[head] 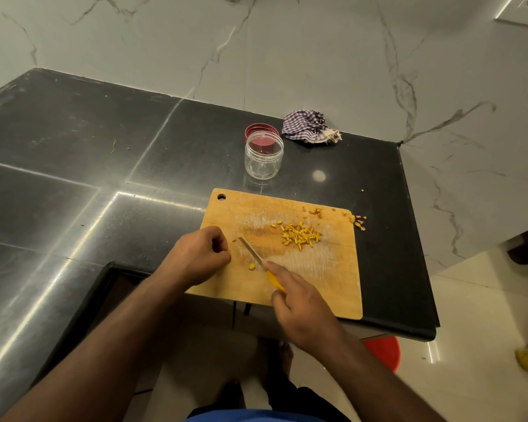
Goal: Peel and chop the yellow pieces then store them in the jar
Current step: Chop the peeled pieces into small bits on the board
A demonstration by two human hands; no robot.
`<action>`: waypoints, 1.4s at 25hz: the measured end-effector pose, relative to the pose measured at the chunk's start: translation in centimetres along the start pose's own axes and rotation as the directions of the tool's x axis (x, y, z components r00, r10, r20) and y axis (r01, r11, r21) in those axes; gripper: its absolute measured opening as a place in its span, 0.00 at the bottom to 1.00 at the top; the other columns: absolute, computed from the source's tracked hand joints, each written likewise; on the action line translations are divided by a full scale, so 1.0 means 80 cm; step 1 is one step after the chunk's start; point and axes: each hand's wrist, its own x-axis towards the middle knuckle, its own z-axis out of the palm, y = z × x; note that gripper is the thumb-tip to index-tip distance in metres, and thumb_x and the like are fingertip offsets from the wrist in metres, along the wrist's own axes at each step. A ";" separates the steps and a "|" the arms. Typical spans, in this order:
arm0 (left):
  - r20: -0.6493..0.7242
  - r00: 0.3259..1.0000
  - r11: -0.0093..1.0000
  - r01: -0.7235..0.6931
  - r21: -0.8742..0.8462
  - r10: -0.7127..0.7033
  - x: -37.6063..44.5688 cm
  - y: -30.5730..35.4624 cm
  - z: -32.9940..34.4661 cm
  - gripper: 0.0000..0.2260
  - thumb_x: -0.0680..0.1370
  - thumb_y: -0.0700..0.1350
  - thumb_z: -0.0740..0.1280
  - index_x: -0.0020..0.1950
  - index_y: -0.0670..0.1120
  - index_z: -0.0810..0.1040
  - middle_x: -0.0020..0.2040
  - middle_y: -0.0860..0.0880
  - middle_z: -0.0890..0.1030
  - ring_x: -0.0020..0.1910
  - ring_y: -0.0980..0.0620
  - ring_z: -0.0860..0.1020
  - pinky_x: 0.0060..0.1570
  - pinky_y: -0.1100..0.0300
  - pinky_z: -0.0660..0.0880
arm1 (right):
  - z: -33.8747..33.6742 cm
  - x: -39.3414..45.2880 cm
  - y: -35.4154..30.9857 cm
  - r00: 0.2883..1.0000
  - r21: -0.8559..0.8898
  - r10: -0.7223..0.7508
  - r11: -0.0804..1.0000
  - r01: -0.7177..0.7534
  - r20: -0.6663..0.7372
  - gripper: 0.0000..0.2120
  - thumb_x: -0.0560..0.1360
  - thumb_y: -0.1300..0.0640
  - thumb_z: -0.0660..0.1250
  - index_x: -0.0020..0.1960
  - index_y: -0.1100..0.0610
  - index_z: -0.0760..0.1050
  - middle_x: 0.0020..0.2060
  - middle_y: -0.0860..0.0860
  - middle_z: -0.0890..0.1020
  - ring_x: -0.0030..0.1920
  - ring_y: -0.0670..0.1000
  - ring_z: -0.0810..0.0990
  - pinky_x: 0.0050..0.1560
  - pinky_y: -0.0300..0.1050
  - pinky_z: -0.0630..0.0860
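Presently: my right hand [302,312] grips yellow-handled steel knife [258,263]; my left hand [200,255], fingers curled, empty, on wooden cutting board [317,287]. Chopped yellow pieces [299,234] heaped mid-board; clear plastic jar [263,155] lidless behind.

Black counter [73,178] wide and bare left of cutting board [317,269]. Behind board, close: open clear jar [263,156], red lid [261,130] touching behind it, checked cloth [308,127] to right by wall. Chopped yellow pieces [301,234] crowd board's far right; near right area bare.
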 end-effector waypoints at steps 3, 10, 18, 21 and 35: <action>-0.069 0.997 0.998 0.038 -0.044 -0.041 0.002 -0.003 -0.003 0.05 0.77 0.44 0.69 0.50 0.51 0.75 0.45 0.54 0.78 0.42 0.56 0.76 0.34 0.64 0.68 | 0.013 0.011 -0.011 0.998 -0.047 -0.029 0.998 0.031 0.048 0.24 0.83 0.55 0.55 0.78 0.44 0.58 0.72 0.45 0.68 0.69 0.44 0.66 0.68 0.38 0.64; -0.064 0.998 0.997 0.016 -0.077 -0.021 0.006 -0.006 0.002 0.06 0.79 0.48 0.68 0.56 0.55 0.78 0.48 0.54 0.79 0.44 0.58 0.76 0.37 0.64 0.69 | -0.010 -0.004 0.022 0.995 -0.039 0.051 0.998 -0.054 -0.087 0.24 0.82 0.57 0.57 0.77 0.46 0.60 0.70 0.45 0.70 0.65 0.42 0.69 0.63 0.35 0.67; -0.041 0.999 0.994 -0.025 -0.106 0.020 0.020 0.018 0.017 0.07 0.78 0.46 0.71 0.55 0.54 0.80 0.47 0.57 0.79 0.47 0.58 0.77 0.38 0.67 0.69 | -0.020 -0.011 0.036 0.972 0.022 0.122 0.993 -0.120 -0.199 0.23 0.82 0.57 0.58 0.76 0.47 0.63 0.69 0.45 0.72 0.64 0.41 0.69 0.63 0.33 0.66; -0.004 0.998 0.991 -0.069 -0.114 0.069 0.027 0.037 0.035 0.07 0.78 0.44 0.70 0.55 0.53 0.80 0.47 0.57 0.79 0.45 0.60 0.76 0.36 0.68 0.68 | -0.019 -0.015 0.030 0.987 0.054 0.103 0.994 -0.097 -0.126 0.23 0.82 0.56 0.58 0.76 0.46 0.63 0.69 0.42 0.70 0.65 0.37 0.66 0.61 0.25 0.61; -0.123 0.990 0.995 -0.080 -0.063 0.071 0.037 0.028 0.059 0.06 0.76 0.46 0.73 0.52 0.50 0.84 0.42 0.56 0.80 0.41 0.59 0.77 0.34 0.67 0.68 | -0.012 -0.024 0.011 0.987 0.047 0.114 0.993 -0.110 -0.115 0.23 0.82 0.57 0.56 0.77 0.48 0.61 0.71 0.44 0.69 0.65 0.35 0.64 0.64 0.24 0.59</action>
